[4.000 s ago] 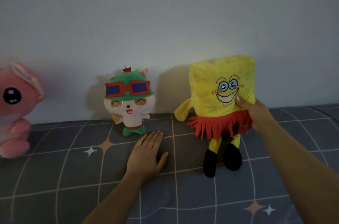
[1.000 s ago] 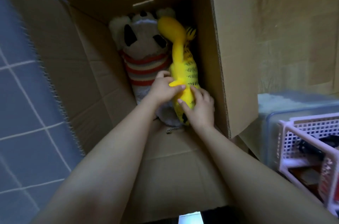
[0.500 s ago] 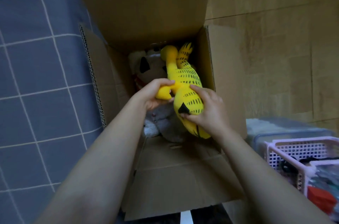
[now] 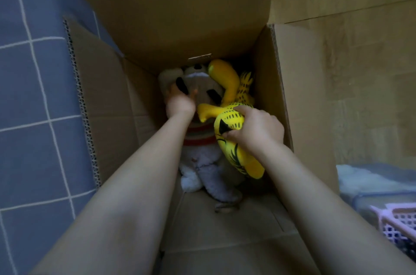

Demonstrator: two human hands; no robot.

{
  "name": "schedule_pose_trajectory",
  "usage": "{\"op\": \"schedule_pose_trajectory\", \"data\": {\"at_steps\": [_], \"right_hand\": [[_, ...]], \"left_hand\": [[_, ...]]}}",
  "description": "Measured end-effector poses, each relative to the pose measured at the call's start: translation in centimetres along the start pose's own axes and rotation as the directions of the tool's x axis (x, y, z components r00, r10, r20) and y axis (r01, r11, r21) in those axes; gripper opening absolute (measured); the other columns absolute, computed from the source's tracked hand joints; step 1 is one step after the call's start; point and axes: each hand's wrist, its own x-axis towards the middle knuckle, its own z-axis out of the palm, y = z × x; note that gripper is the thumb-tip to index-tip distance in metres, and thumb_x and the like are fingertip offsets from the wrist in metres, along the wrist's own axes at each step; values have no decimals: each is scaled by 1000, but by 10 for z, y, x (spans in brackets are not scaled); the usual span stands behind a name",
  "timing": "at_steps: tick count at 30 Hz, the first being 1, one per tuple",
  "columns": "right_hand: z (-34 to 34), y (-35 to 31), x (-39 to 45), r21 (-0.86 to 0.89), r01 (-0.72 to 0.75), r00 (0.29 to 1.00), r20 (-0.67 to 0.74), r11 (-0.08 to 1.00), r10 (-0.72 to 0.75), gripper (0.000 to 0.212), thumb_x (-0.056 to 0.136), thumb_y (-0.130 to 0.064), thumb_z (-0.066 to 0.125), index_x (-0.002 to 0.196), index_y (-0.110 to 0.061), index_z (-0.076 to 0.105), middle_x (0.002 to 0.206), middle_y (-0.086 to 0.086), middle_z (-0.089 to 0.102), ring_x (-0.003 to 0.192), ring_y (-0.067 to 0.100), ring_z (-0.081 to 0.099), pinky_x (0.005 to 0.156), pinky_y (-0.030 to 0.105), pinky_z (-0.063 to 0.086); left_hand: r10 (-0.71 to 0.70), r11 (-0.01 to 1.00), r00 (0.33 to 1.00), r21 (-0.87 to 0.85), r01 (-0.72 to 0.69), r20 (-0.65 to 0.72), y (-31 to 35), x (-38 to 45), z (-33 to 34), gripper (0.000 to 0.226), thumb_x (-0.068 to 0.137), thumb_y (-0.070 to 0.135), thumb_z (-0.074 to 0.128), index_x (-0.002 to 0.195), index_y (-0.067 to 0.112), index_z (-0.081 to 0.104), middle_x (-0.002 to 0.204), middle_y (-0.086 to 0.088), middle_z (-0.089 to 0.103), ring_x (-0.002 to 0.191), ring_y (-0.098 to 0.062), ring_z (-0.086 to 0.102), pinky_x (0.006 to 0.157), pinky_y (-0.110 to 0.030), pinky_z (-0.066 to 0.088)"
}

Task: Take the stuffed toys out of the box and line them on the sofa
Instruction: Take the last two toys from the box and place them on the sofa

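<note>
We look down into an open cardboard box point(image 4: 265, 99) and we see both of our arms reaching inside it. The box stands between the sofa point(image 4: 33, 94), with its blue cover and thin white grid lines, at the left, and a wooden floor point(image 4: 360, 49) at the right.

2 stuffed toys lie on the bottom of the box. The yellow cat toy point(image 4: 231, 121), with black stripes, lies along the right wall of the box, with 1 plain yellow limb pointing to the far wall. The grey raccoon toy point(image 4: 207, 164) lies beside it, toward the left wall, face up, with its head at the far wall and its pale legs toward the near wall. It has a band of red and pale stripes around the body. The 2 toys touch each other, and the yellow one partly covers the grey one.

Our right hand point(image 4: 258, 130) grips the yellow cat toy around its body: the thumb and the fingers are curled around it and press into the soft cloth. Our left hand point(image 4: 180, 103) is on the head of the grey raccoon toy, with the fingers curled on the face near the dark eye patch; it seems to grasp the head, but the picture is blurred here.

At the lower right corner of the view there is a clear plastic bin point(image 4: 371, 182) and a pink basket point(image 4: 398, 223) with small holes.
</note>
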Motion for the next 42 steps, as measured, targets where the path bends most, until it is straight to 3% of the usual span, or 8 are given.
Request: {"op": "schedule_pose_trajectory", "data": {"at_steps": [8,13,19,23,27,34,39,42], "right_hand": [[12,10,-4,28,-23,1000,-3,999,24,70,70,-57,70,133,-40,43,125,6,59,114,34,53,79,35,44],[-19,1,-29,106,-43,999,-2,993,43,70,69,-55,72,132,-38,46,126,4,61,115,32,54,83,36,47],[-79,0,-81,246,-180,983,86,952,164,72,66,-48,78,130,-33,50,126,5,60,114,28,57,90,38,50],[-136,-6,-139,320,-241,965,182,917,190,67,60,-44,83,121,-28,60,114,3,68,105,25,62,91,40,51],[-198,-24,-207,315,-228,963,214,921,165,76,59,-43,84,127,-24,56,124,5,63,111,26,59,93,38,49],[-308,-78,-329,303,-30,992,124,953,-8,68,64,-40,82,125,-22,58,118,5,64,107,25,60,83,30,48],[-357,-142,-398,388,170,978,48,906,-204,41,64,-32,83,102,-23,68,100,3,71,91,20,66,88,38,53],[-376,-181,-428,429,280,952,-11,859,-305,31,65,-32,82,92,-27,68,93,1,72,86,19,67,86,41,55]], "left_hand": [[-1,1000,995,-29,-2,-104,-20,10,2,37,82,27,71,107,1,64,121,-18,60,110,-32,58,86,-32,46],[85,995,992,-51,-90,-94,-1,-28,-24,32,81,26,71,101,2,64,111,-17,65,104,-31,59,77,-27,41],[268,963,963,-21,-267,20,19,-105,-75,22,78,19,73,71,10,54,86,-18,66,85,-33,60,67,-33,39],[354,933,931,42,-358,88,31,-171,-135,21,78,23,71,70,17,53,85,-14,67,87,-31,60,66,-31,37],[396,918,915,5,-397,78,50,-234,-203,32,76,24,72,64,25,43,84,-12,63,86,-30,58,65,-29,34],[434,882,887,-125,-454,-161,92,-340,-347,29,77,19,73,67,14,47,73,-12,50,82,-31,53,62,-28,27],[418,842,807,-156,-517,-416,85,-390,-457,27,76,21,74,70,5,54,79,-5,48,87,-26,49,71,-29,31],[404,839,762,-126,-529,-506,70,-410,-516,33,80,26,71,67,14,43,68,6,41,78,-22,46,65,-28,26]]}}
